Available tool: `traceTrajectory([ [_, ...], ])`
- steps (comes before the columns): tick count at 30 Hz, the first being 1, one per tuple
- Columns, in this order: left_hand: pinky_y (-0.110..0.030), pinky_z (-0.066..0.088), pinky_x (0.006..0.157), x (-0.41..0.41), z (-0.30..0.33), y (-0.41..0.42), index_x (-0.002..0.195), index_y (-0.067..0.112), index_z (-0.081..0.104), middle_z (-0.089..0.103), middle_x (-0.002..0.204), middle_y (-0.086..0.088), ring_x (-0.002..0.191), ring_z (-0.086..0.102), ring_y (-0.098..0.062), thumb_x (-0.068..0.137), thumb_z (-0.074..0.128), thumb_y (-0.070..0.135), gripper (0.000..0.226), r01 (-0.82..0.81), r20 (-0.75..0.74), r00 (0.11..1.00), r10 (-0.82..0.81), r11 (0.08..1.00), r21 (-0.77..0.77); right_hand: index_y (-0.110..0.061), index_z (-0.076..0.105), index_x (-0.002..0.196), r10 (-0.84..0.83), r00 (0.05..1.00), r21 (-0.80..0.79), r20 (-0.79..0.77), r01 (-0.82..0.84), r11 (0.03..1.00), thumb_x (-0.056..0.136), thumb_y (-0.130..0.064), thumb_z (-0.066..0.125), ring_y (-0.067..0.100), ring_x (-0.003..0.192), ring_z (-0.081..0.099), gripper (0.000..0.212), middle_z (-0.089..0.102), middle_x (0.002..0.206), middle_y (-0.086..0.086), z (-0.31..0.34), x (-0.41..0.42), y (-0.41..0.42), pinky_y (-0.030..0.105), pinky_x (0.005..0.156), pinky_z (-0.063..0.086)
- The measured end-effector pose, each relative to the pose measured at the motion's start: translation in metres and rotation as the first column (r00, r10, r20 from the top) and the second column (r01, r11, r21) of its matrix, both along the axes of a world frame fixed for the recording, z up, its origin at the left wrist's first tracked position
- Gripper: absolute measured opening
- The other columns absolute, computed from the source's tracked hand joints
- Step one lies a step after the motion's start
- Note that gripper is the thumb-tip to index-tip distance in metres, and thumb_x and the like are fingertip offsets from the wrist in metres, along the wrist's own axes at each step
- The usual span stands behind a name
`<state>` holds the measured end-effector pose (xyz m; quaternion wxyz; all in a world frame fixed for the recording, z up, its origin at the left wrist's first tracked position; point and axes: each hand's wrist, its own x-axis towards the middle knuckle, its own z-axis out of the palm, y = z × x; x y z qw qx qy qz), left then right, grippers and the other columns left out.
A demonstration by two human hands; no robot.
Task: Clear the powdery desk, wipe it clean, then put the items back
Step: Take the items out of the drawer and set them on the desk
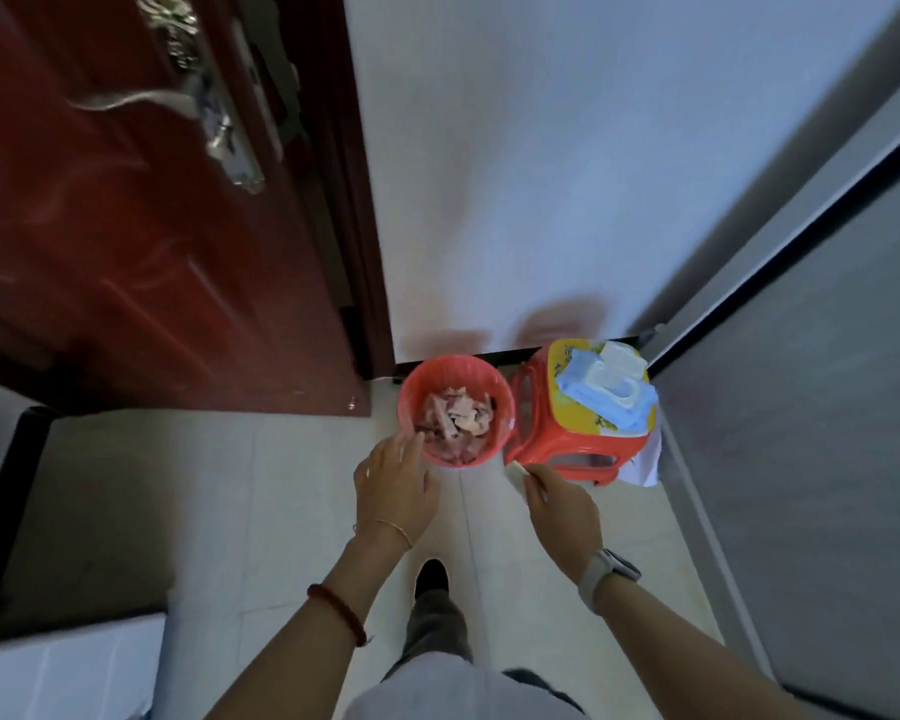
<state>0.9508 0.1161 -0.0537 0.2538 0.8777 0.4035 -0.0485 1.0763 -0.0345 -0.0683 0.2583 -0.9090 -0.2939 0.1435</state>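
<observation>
Two bare hands reach down over a tiled floor. The left hand (393,480) hovers at the rim of a round red plastic wastebasket (500,407), its fingers (411,443) loosely spread and holding nothing. The right hand (562,506) pinches a small pale wipe (515,469) between its fingers, just beside the basket. Crumpled pale scraps fill the basket. Next to it stands a glossy red plastic stool (541,428) carrying a soft blue wet-wipe pack (606,394) with its white lid flipped up. No desk is in view. Released from there, the light wipe could flutter past the rim onto the floor.
</observation>
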Motion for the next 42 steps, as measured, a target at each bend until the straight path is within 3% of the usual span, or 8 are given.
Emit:
traceTrajectory([
  [9, -0.048, 0.009, 0.116, 0.093, -0.117, 0.090, 0.144, 0.023, 0.014, 0.008, 0.156, -0.001, 0.143, 0.006, -0.022, 0.092, 0.036, 0.030, 0.057, -0.068, -0.158, 0.986, 0.057, 0.995, -0.069, -0.015, 0.054, 0.121, 0.151, 0.988, -0.174, -0.036, -0.155, 0.972, 0.096, -0.021, 0.039, 0.033, 0.080, 0.062, 0.030, 0.069, 0.092, 0.014, -0.118, 0.106, 0.133, 0.031, 0.057, 0.037],
  [11, -0.049, 0.006, 0.115, 0.104, -0.150, 0.098, 0.145, 0.024, 0.010, 0.003, 0.157, -0.001, 0.143, 0.001, -0.022, 0.093, 0.034, 0.031, 0.057, -0.093, -0.198, 0.977, 0.074, 0.992, -0.085, -0.017, 0.041, 0.135, 0.226, 0.962, -0.224, -0.156, -0.257, 0.940, 0.095, -0.019, 0.040, 0.030, 0.113, 0.055, 0.040, 0.058, 0.127, 0.014, -0.153, 0.124, 0.154, 0.037, 0.081, 0.047],
  [13, -0.050, 0.002, 0.115, 0.110, -0.176, 0.101, 0.145, 0.026, 0.005, -0.002, 0.157, -0.001, 0.144, -0.004, -0.024, 0.094, 0.031, 0.033, 0.058, -0.116, -0.246, 0.965, 0.087, 0.987, -0.107, -0.017, 0.021, 0.144, 0.328, 0.900, -0.308, -0.287, -0.411, 0.858, 0.096, -0.023, 0.037, 0.026, 0.140, 0.025, 0.051, 0.025, 0.153, 0.010, -0.179, 0.136, 0.168, 0.042, 0.111, 0.031],
  [15, -0.052, 0.000, 0.114, 0.114, -0.189, 0.101, 0.145, 0.027, 0.001, -0.005, 0.157, -0.001, 0.143, -0.008, -0.026, 0.094, 0.029, 0.035, 0.059, -0.138, -0.290, 0.953, 0.093, 0.981, -0.137, -0.021, 0.013, 0.146, 0.357, 0.861, -0.372, -0.362, -0.484, 0.792, 0.097, -0.027, 0.034, 0.025, 0.144, 0.008, 0.054, 0.008, 0.157, 0.006, -0.192, 0.143, 0.176, 0.045, 0.117, 0.016],
  [23, -0.046, 0.006, 0.116, 0.086, -0.129, 0.078, 0.144, 0.023, 0.014, 0.001, 0.157, -0.001, 0.144, -0.002, -0.020, 0.094, 0.034, 0.036, 0.055, -0.444, -0.243, 0.884, 0.399, 0.880, -0.169, -0.014, 0.033, 0.139, 0.548, 0.764, -0.314, -0.340, -0.641, 0.700, 0.097, -0.026, 0.033, 0.024, 0.142, 0.018, 0.044, 0.029, 0.151, 0.008, -0.130, 0.123, 0.183, 0.045, 0.116, 0.018],
  [27, -0.037, 0.017, 0.113, 0.029, -0.067, 0.061, 0.138, 0.023, 0.032, 0.026, 0.151, 0.001, 0.139, 0.020, -0.016, 0.092, 0.039, 0.034, 0.048, -0.646, -0.108, 0.763, 0.638, 0.758, -0.087, -0.010, 0.050, 0.125, 0.728, 0.629, -0.196, -0.272, -0.777, 0.599, 0.094, -0.019, 0.038, 0.025, 0.119, 0.049, 0.034, 0.059, 0.125, 0.012, -0.074, 0.070, 0.192, 0.040, 0.104, 0.036],
  [33, -0.037, 0.022, 0.109, -0.105, 0.011, 0.031, 0.130, 0.019, 0.047, 0.046, 0.139, -0.002, 0.130, 0.038, -0.022, 0.090, 0.048, 0.026, 0.041, -0.896, 0.020, 0.444, 0.896, 0.444, 0.034, -0.008, 0.064, 0.104, 0.934, 0.331, -0.005, -0.138, -0.943, 0.333, 0.087, -0.015, 0.050, 0.030, 0.097, 0.062, 0.023, 0.071, 0.099, 0.012, 0.009, -0.069, 0.217, 0.040, 0.082, 0.052],
  [42, -0.036, 0.025, 0.106, -0.327, 0.066, -0.023, 0.131, 0.021, 0.044, 0.045, 0.140, 0.000, 0.130, 0.037, -0.021, 0.091, 0.044, 0.028, 0.042, -0.994, 0.098, 0.061, 0.993, 0.051, 0.100, -0.005, 0.059, 0.114, 0.988, -0.139, 0.016, -0.064, -0.990, -0.139, 0.092, -0.016, 0.043, 0.028, 0.115, 0.053, 0.029, 0.066, 0.117, 0.010, 0.065, -0.314, 0.242, 0.037, 0.096, 0.042],
])
